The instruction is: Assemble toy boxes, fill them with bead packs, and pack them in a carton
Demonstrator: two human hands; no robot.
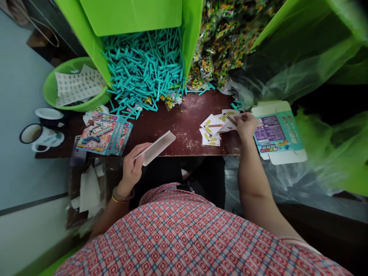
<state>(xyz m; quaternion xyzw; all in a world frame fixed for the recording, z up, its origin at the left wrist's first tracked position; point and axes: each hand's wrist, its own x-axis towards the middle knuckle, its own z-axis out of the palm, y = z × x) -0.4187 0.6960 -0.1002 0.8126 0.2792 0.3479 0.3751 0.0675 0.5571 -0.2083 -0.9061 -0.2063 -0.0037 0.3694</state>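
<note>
The left hand grips a flat white carton at the edge of the brown table. The right hand presses on a loose pile of printed cards, just beside a flattened teal box.

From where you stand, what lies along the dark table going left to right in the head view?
White mug → stack of printed boxes → left hand holding a flat white box → small printed cards → right hand on the cards → flattened teal carton.
</note>
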